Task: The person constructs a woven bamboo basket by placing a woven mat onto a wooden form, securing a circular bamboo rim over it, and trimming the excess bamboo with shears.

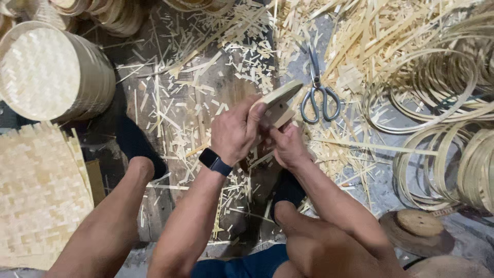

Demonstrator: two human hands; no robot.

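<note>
My left hand (234,133), with a dark watch at the wrist, grips a pale bent bamboo strip piece (278,100) held at chest height over the floor. My right hand (288,146) is closed on the lower end of the same piece, just below and right of the left hand. The piece looks like a flat curved band of light wood. Both hands touch it and each other. A pair of grey metal scissors (319,92) lies on the floor just beyond the hands, to the right.
A round woven bamboo basket (49,72) lies at upper left, a flat woven mat (38,190) at lower left. Coiled bamboo hoops (437,103) pile up at right. Bamboo offcuts (206,77) litter the floor. A round wooden block (417,229) sits at lower right.
</note>
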